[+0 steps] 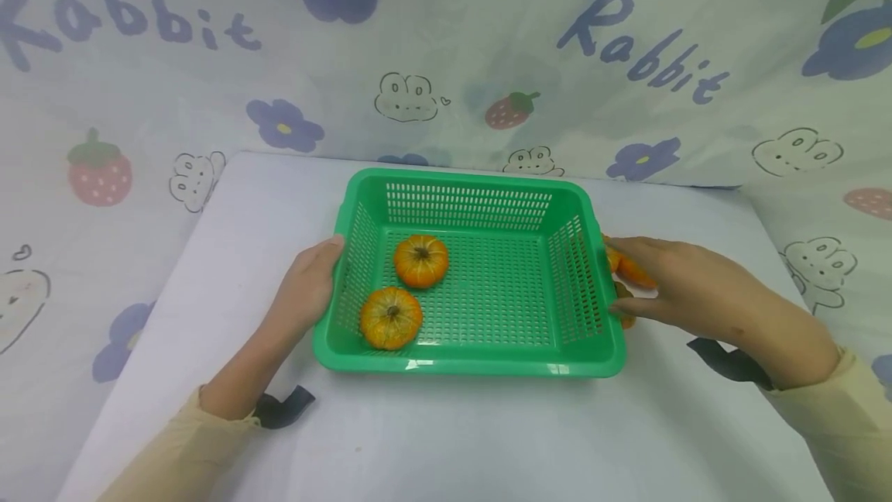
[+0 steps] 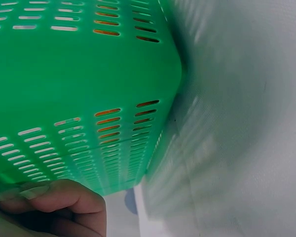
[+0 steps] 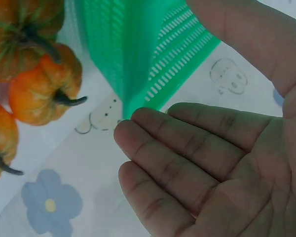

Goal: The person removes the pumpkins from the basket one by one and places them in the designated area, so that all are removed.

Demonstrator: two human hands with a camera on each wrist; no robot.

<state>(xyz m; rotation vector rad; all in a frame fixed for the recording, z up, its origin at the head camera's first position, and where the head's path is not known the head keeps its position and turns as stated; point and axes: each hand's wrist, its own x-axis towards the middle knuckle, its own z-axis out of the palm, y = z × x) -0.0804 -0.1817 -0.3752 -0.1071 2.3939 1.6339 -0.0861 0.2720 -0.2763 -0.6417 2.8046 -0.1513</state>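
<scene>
A green plastic basket [image 1: 474, 362] with slotted walls is in the middle of the head view. Inside it, toward its left side, two small orange pumpkins [image 1: 421, 261] lie close together. My left hand [image 1: 307, 283] grips the basket's left rim, and in the left wrist view its fingers [image 2: 64, 197] are curled beside the slotted wall. At the right rim is my right hand [image 1: 686, 285], its fingers extended and its palm holding nothing in the right wrist view. Several more small pumpkins [image 3: 44, 94] lie outside the basket on that side, partly hidden by hand and rim in the head view.
The basket stands on a white table [image 1: 446, 440]. Behind the table hangs a pale cloth [image 1: 446, 37] printed with flowers, strawberries and rabbits. A black strap [image 1: 282, 409] hangs at the left wrist, and another black strap [image 1: 728, 362] at the right.
</scene>
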